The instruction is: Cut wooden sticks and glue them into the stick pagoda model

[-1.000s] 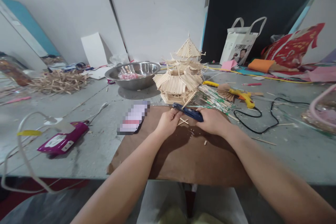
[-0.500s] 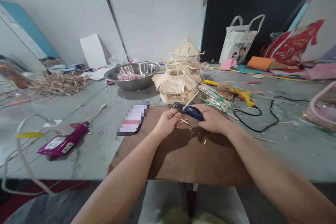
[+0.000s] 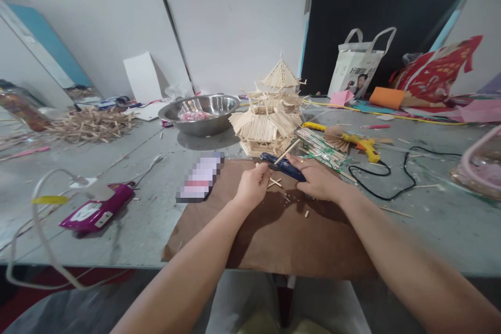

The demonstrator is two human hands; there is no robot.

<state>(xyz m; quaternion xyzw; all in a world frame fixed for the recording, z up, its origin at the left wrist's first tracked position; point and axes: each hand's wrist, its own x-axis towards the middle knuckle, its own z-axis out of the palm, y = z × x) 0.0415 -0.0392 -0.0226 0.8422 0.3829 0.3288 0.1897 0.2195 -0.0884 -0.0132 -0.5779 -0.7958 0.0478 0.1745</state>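
One blue tool [image 3: 290, 168] in right grip [image 3: 318, 177]

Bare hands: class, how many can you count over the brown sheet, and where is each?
2: the left hand at the left end of the dark blue tool, and the right hand around the tool's right end. No other hand shows.

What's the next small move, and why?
Probably a gentle squeeze of the right hand on the blue tool: that hand grips it, the thin stick slants across it, and the left hand seems to pinch the stick's lower end.
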